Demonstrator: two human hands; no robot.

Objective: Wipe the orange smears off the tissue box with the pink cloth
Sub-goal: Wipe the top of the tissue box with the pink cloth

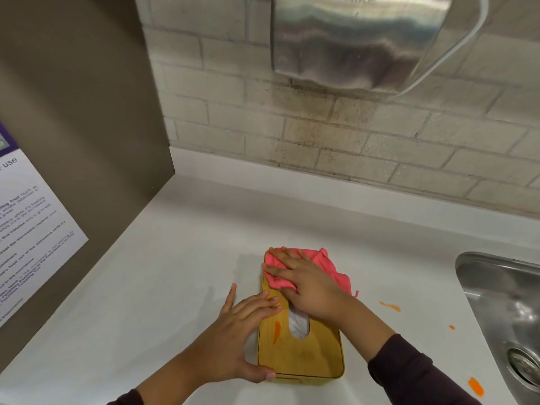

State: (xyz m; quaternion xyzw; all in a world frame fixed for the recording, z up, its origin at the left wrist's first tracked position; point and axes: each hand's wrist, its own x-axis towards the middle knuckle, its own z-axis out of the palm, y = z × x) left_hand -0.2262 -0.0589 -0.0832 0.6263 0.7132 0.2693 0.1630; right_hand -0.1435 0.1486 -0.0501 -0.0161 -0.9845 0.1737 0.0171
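The tissue box (309,355) has a yellow wooden lid with an oval slot showing white tissue, and lies on the white counter (175,273). One orange smear (276,331) runs along the lid left of the slot. The pink cloth (280,271) is bunched over the box's far end. My right hand (309,283) presses flat on the cloth, fingers spread. My left hand (242,337) grips the box's left edge, thumb at the near corner, fingers resting on the lid.
Orange smears (390,306) dot the counter right of the box, another smear (475,386) near the front. A steel sink (508,311) sits at the right. A hand dryer (359,42) hangs on the brick wall above. A grey panel with a printed notice (32,223) stands at the left.
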